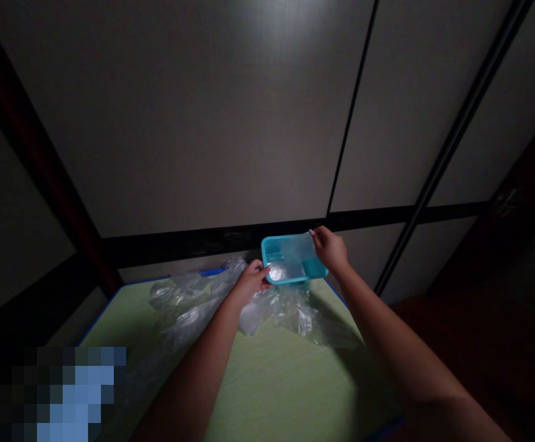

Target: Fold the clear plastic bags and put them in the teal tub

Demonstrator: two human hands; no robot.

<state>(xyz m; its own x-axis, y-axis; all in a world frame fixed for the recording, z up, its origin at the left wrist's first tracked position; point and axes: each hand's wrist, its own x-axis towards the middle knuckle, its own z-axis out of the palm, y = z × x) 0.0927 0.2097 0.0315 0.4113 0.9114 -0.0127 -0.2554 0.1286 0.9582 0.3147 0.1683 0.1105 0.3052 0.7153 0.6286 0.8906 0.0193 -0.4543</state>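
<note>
A teal rectangular tray (273, 245) is held above the far part of the table, tilted so that its inside shows. My left hand (251, 281) grips its left end, thumb over the rim. At the right end, my right hand (331, 248) pinches a translucent sheet (299, 247) that lies across the inside of the tray. A small pale bit shows at the fingertips of that hand. Something shiny, too unclear to name, is in the tray's lower left part.
Crumpled clear plastic (189, 319) spreads over the far half of the green table (267, 380), left of and beneath the tray. Behind the table stand pale panels (212, 123) with a dark band. A blurred blue patch is at the lower left.
</note>
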